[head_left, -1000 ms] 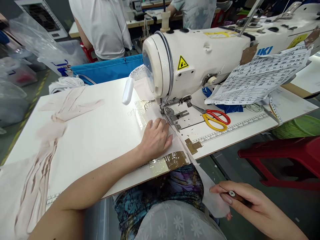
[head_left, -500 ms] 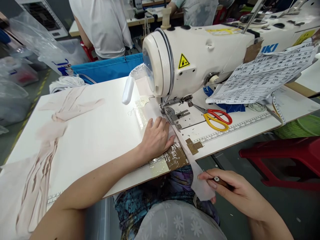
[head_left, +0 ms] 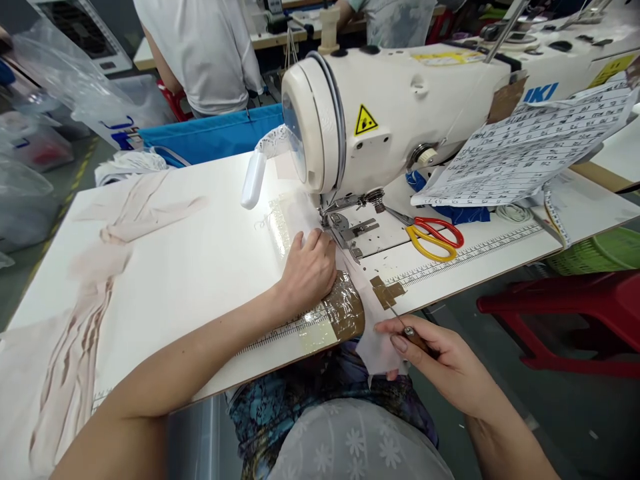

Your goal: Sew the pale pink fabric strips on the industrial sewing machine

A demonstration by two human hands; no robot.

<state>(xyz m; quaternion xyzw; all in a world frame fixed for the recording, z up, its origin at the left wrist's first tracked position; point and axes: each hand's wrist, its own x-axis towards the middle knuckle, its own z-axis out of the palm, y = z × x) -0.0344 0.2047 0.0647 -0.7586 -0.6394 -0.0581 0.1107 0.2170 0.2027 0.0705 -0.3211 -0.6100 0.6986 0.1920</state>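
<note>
My left hand (head_left: 309, 268) rests on the table just in front of the sewing machine's needle area (head_left: 326, 217). Its fingers are bent and closed on pale pink fabric, with the thumb tucked out of sight. From there the fabric strip (head_left: 367, 303) runs over the table edge toward my lap. My right hand (head_left: 435, 357), off the front edge, grips an awl (head_left: 416, 339) by its wooden handle, its thin metal point sticking up and left. The same hand also pinches the strip's loose end between its fingers.
Scissors (head_left: 435, 238) with red and yellow handles lie right of the needle. Pale pink pieces (head_left: 75, 360) lie along the table's left side. A written paper sheet (head_left: 525, 147) leans by the machine. A red stool (head_left: 565, 320) stands at right; a person in white (head_left: 200, 53) sits beyond.
My right hand has moved left and slightly up with the awl and the fabric end. My left thumb has drawn in, and the strip hangs further left and looks wider.
</note>
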